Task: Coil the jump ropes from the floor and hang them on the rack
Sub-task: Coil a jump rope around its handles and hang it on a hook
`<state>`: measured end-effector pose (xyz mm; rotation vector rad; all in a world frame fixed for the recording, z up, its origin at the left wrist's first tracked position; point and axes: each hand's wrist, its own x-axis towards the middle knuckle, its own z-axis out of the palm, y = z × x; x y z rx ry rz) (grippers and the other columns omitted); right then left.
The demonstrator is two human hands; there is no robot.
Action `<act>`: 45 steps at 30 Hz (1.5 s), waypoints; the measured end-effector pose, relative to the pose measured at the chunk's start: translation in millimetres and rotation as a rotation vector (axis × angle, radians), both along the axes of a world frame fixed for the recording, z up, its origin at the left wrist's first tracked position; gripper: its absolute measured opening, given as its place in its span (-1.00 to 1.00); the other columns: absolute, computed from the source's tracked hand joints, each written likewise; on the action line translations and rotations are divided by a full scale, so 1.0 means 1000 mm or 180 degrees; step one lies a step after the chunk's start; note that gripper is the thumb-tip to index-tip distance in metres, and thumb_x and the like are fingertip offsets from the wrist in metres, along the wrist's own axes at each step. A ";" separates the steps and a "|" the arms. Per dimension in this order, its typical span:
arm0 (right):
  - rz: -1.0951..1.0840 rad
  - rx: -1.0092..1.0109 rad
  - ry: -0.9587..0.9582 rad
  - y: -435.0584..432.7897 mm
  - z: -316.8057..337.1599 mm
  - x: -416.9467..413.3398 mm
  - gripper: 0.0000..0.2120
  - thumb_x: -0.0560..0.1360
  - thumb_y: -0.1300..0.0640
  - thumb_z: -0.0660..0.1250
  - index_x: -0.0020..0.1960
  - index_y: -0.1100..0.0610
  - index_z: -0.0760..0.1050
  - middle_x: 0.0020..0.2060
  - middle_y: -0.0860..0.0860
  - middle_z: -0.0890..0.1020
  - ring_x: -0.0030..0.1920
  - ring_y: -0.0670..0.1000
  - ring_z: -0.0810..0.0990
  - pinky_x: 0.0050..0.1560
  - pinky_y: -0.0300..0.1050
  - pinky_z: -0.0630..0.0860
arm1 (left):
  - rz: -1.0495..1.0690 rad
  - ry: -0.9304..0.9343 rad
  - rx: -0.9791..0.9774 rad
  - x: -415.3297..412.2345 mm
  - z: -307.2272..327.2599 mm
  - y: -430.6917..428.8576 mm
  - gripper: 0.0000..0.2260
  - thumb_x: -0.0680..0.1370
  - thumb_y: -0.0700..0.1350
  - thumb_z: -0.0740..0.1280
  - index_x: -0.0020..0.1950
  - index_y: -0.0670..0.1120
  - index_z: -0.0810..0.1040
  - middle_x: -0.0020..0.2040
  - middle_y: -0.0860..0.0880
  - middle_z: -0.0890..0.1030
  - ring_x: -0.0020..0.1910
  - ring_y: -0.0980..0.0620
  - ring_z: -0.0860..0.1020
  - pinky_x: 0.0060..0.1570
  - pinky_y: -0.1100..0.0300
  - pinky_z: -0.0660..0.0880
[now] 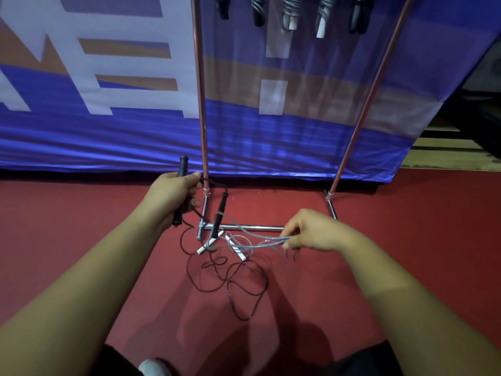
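The left forearm [89, 272] and the right forearm [393, 278] are bare along their whole visible length. A black garment [113, 360] covers both legs at the lower edge (its cut cannot be told). One shoe [153, 368] shows a rounded white toe.

ropes [233, 270] on floor [406, 240], rack [244, 227] behind

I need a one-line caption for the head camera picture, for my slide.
Left hand grips a black jump-rope handle; right hand pinches grey rope strands, before a rack of coiled ropes.
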<state>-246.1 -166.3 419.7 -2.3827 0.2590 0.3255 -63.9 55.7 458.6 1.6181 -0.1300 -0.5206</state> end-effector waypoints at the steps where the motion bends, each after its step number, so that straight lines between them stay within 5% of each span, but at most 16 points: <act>1: -0.0096 -0.0161 0.0044 -0.003 -0.003 0.001 -0.77 0.41 0.24 0.51 -0.34 -0.03 0.62 -0.47 -0.06 0.61 -0.42 -0.13 0.51 -0.27 -0.22 0.44 | -0.0080 -0.0071 -0.0021 -0.004 0.001 -0.002 -0.79 0.62 -0.15 0.34 -0.21 -0.16 0.51 -0.41 -0.03 0.40 -0.54 0.06 0.37 -0.59 0.31 0.36; 3: -0.0357 -0.0377 0.0171 -0.007 -0.004 0.002 -0.91 0.39 0.21 0.53 -0.23 0.07 0.66 -0.41 -0.03 0.62 -0.38 -0.09 0.53 -0.23 -0.20 0.46 | -0.0189 -0.0232 -0.0113 -0.009 0.005 -0.003 -0.77 0.63 -0.16 0.32 -0.21 -0.20 0.51 -0.49 0.01 0.37 -0.59 0.10 0.30 -0.62 0.32 0.27; 4: -0.0411 -0.0531 0.0241 -0.007 -0.002 0.002 -0.82 0.37 0.16 0.56 -0.04 0.10 0.67 -0.25 0.01 0.67 -0.25 -0.04 0.60 -0.12 -0.18 0.51 | -0.0271 -0.0290 -0.0175 -0.010 0.008 -0.003 -0.77 0.63 -0.16 0.31 -0.20 -0.22 0.51 -0.53 0.04 0.35 -0.61 0.11 0.27 -0.63 0.32 0.23; 6: -0.0552 -0.0521 0.0201 -0.003 -0.001 0.001 -0.28 0.33 0.01 0.60 0.42 0.08 0.43 0.22 0.05 0.58 0.19 0.01 0.58 0.24 -0.13 0.48 | -0.0604 -0.0321 -0.0250 -0.012 0.013 -0.001 -0.76 0.63 -0.15 0.30 -0.20 -0.23 0.51 -0.54 0.05 0.29 -0.60 0.10 0.22 -0.62 0.32 0.19; 9: -0.0805 0.0849 -0.0610 0.018 0.004 0.004 0.01 0.22 -0.10 0.63 0.53 -0.21 0.17 0.43 -0.04 0.40 0.39 -0.06 0.43 0.33 -0.11 0.43 | -0.1280 -0.0107 -0.0426 -0.020 0.014 -0.002 -0.77 0.61 -0.15 0.29 -0.21 -0.23 0.51 -0.52 0.04 0.23 -0.56 0.07 0.21 -0.59 0.31 0.21; 12: -0.0620 0.1398 -0.1012 0.037 0.005 0.013 -0.19 0.29 -0.02 0.61 0.41 -0.33 0.29 0.33 -0.17 0.49 0.33 -0.17 0.47 0.33 -0.21 0.39 | -0.1699 0.0021 -0.0586 -0.030 0.015 -0.006 -0.78 0.57 -0.11 0.28 -0.20 -0.22 0.50 -0.52 0.04 0.22 -0.57 0.04 0.26 -0.55 0.30 0.23; 15: -0.0643 0.1460 -0.1136 0.046 0.009 0.016 -0.73 0.51 0.19 0.44 0.20 0.09 0.61 0.00 -0.01 0.70 -0.01 -0.15 0.62 0.05 -0.29 0.51 | -0.1670 0.0015 -0.0647 -0.033 0.016 -0.009 -0.78 0.57 -0.10 0.29 -0.19 -0.22 0.50 -0.52 0.04 0.25 -0.55 0.03 0.31 -0.52 0.29 0.26; 18: -0.0699 0.2005 -0.0875 0.043 0.013 0.011 -0.90 0.56 0.26 0.36 0.05 0.26 0.60 -0.12 0.20 0.70 -0.13 0.09 0.69 -0.12 -0.13 0.62 | -0.1239 -0.0070 -0.0433 -0.025 0.009 -0.009 -0.77 0.61 -0.11 0.32 -0.21 -0.19 0.53 -0.46 -0.01 0.32 -0.53 0.04 0.37 -0.41 0.23 0.32; 21: -0.0778 0.2316 -0.0833 0.040 0.018 0.007 -0.89 0.49 0.34 0.41 0.01 0.25 0.59 -0.19 0.19 0.67 -0.11 0.15 0.72 -0.16 -0.07 0.67 | -0.0815 -0.0081 -0.0287 -0.017 0.001 -0.008 -0.76 0.62 -0.10 0.33 -0.21 -0.17 0.55 -0.43 -0.02 0.41 -0.48 0.04 0.43 -0.34 0.18 0.37; 26: -0.1181 0.2620 -0.1112 0.043 0.028 0.008 -0.90 0.43 0.39 0.45 -0.09 0.26 0.60 -0.31 0.07 0.65 -0.26 -0.01 0.69 -0.25 -0.13 0.67 | -0.0440 -0.1586 0.1341 -0.018 -0.005 -0.009 -0.69 0.65 0.03 0.26 -0.19 -0.14 0.51 -0.28 -0.10 0.56 -0.32 -0.03 0.52 -0.21 0.18 0.49; 30: -0.1698 0.2890 -0.1452 0.046 0.026 0.013 -0.90 0.44 0.34 0.45 -0.07 0.29 0.57 -0.31 0.04 0.66 -0.28 -0.04 0.64 -0.31 -0.21 0.59 | -0.1349 0.0104 0.0050 -0.039 0.003 -0.014 -0.77 0.67 -0.05 0.22 0.06 -0.22 0.52 -0.15 -0.24 0.66 -0.26 -0.09 0.67 -0.20 0.10 0.64; 33: -0.1903 0.3006 -0.1472 0.050 0.023 0.016 -0.90 0.45 0.29 0.45 -0.07 0.28 0.56 -0.31 0.06 0.66 -0.31 -0.01 0.64 -0.34 -0.22 0.56 | -0.2170 0.0769 0.0073 -0.062 0.001 -0.018 -0.68 0.67 0.00 0.19 0.22 -0.25 0.46 -0.04 -0.30 0.69 -0.15 -0.21 0.70 -0.22 0.06 0.66; 36: -0.1887 0.2545 -0.1511 0.049 0.025 0.016 -0.87 0.45 0.23 0.48 -0.11 0.26 0.56 -0.38 0.07 0.63 -0.41 -0.04 0.60 -0.41 -0.24 0.50 | -0.2611 0.0956 -0.0022 -0.068 0.002 -0.019 -0.66 0.60 0.01 0.23 0.17 -0.26 0.46 -0.16 -0.23 0.66 -0.42 -0.09 0.60 -0.45 0.17 0.54; 39: -0.1794 0.1886 -0.1771 0.039 0.029 0.014 -0.84 0.42 0.18 0.52 -0.11 0.23 0.59 -0.36 0.11 0.59 -0.35 0.02 0.52 -0.36 -0.23 0.46 | -0.2790 0.1006 -0.0229 -0.063 0.004 -0.020 -0.73 0.58 -0.02 0.26 0.10 -0.23 0.47 -0.34 -0.07 0.42 -0.54 0.08 0.31 -0.52 0.27 0.27; 43: -0.1313 0.2610 -0.1418 0.028 0.030 0.009 -0.62 0.40 0.12 0.48 0.20 0.07 0.56 0.04 0.04 0.68 0.02 -0.04 0.60 0.05 -0.15 0.49 | -0.3080 0.0956 -0.0090 -0.058 0.002 -0.017 -0.81 0.60 -0.04 0.27 -0.02 -0.18 0.47 -0.36 -0.03 0.32 -0.56 0.12 0.25 -0.52 0.25 0.18; 45: -0.0893 0.2735 -0.1033 0.028 0.029 0.007 -0.66 0.42 0.04 0.42 0.18 0.10 0.60 0.05 0.03 0.69 0.07 -0.08 0.60 0.16 -0.11 0.43 | -0.3255 0.0969 -0.0015 -0.057 0.002 -0.015 -0.83 0.61 -0.06 0.31 -0.07 -0.16 0.48 -0.37 -0.04 0.34 -0.56 0.11 0.27 -0.50 0.19 0.10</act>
